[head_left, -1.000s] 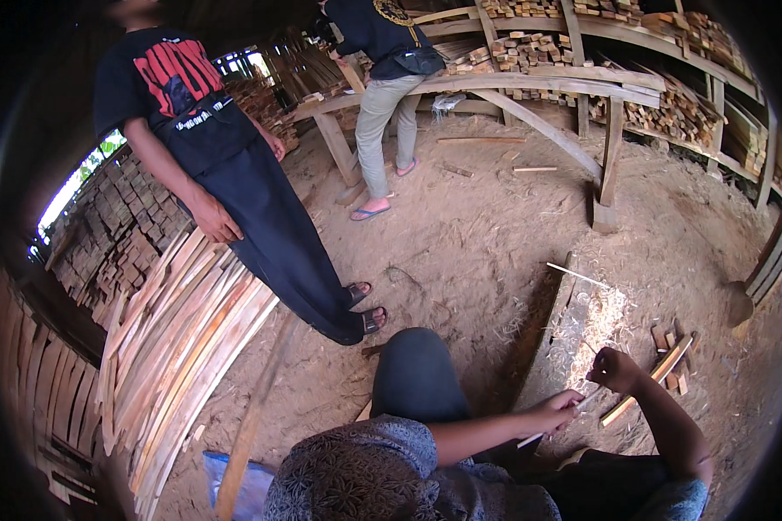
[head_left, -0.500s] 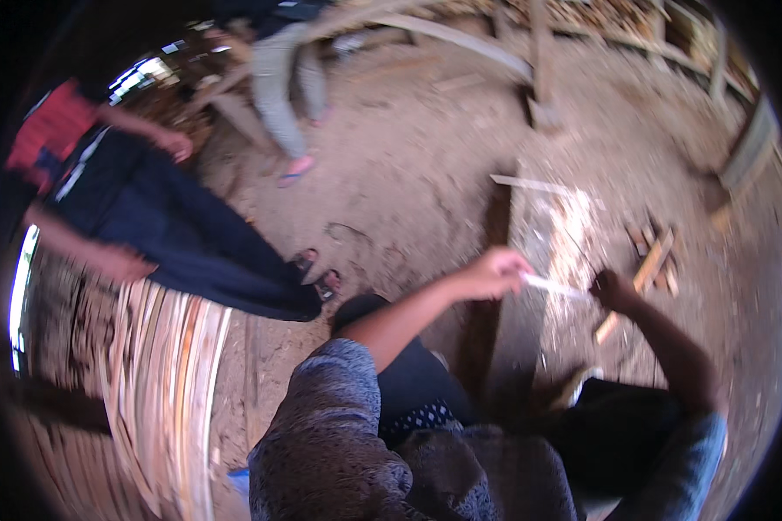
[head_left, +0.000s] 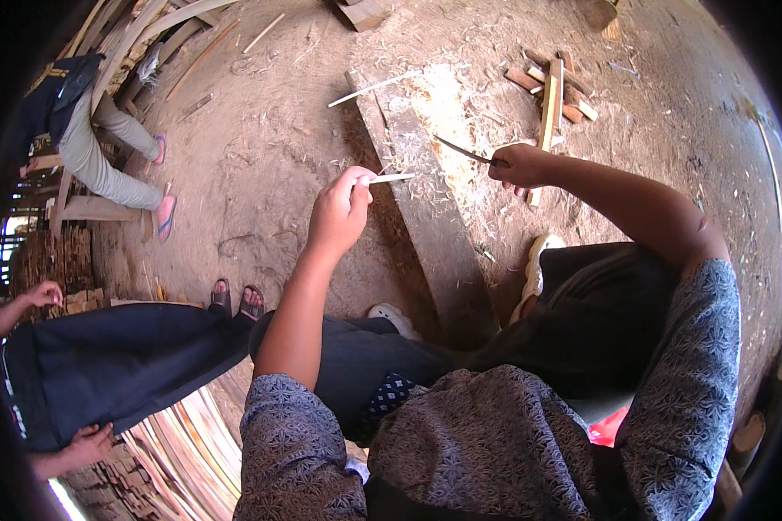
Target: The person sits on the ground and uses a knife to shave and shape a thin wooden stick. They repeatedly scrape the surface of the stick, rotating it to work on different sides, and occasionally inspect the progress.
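My left hand (head_left: 339, 213) is raised over the dirt floor and pinches a thin pale wooden sliver (head_left: 391, 179) that points right. My right hand (head_left: 520, 165) is closed around the handle of a dark-bladed knife (head_left: 460, 151), whose blade points left toward the sliver, a short gap apart. Both hands hover above a long grey wooden plank (head_left: 426, 208) that lies on the ground between my legs and carries pale shavings.
A small pile of short wood offcuts (head_left: 552, 87) lies past my right hand. A standing person in dark trousers (head_left: 122, 356) is at my left, by a stack of thin wooden slats (head_left: 204, 443). Another person in light trousers (head_left: 104, 156) stands further back.
The view has swung downward and leftward onto my lap and the plank. My left hand still holds the sliver and my right hand the knife, now closer together above the plank.
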### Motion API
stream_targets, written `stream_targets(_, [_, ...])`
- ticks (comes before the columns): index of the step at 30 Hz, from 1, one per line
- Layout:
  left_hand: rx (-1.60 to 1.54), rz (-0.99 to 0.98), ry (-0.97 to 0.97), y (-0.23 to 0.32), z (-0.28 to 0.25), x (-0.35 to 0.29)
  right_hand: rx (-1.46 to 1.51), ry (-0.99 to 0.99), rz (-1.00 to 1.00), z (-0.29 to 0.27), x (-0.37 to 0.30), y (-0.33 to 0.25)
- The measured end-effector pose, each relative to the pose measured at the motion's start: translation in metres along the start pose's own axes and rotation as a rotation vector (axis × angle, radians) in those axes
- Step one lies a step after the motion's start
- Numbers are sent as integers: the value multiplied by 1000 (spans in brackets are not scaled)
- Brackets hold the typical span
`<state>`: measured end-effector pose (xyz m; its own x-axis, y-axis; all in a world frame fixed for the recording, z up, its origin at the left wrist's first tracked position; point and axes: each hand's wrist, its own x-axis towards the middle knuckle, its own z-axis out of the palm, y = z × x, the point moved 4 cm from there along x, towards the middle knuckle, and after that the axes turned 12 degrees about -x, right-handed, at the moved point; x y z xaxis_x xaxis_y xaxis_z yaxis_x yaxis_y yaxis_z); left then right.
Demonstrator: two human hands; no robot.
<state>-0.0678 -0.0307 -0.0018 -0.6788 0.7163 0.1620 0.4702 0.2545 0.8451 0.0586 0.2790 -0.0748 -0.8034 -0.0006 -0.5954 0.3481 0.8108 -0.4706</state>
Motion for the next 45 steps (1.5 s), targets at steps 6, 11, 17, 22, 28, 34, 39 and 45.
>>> stream_targets(6, [-104, -58, -9, -7, 19, -2, 6, -159, 66, 11, -3, 2])
stream_targets(11, [-66, -75, -148, -2, 25, -2, -9, -188, 6, 17, 4, 15])
stream_targets(17, [-81, -34, -153, 3, 27, -2, -8, -194, 6, 16, 6, 26])
stream_targets(22, [75, -63, -135, 6, 19, -3, -57, -177, 70, 2, -7, 10])
stream_targets(28, [361, 28, 79, 16, 6, 5, -143, -69, 15, 12, 11, 37])
stream_targets(34, [570, -127, 121, 2, -11, 7, -67, -172, 59, 14, 3, 26])
stream_targets(39, [570, -210, 35, 6, -14, 10, -145, -107, -59, 22, 14, 41])
stream_targets(45, [407, -92, -34, 16, -10, 2, -91, -132, -8, 18, 10, 34])
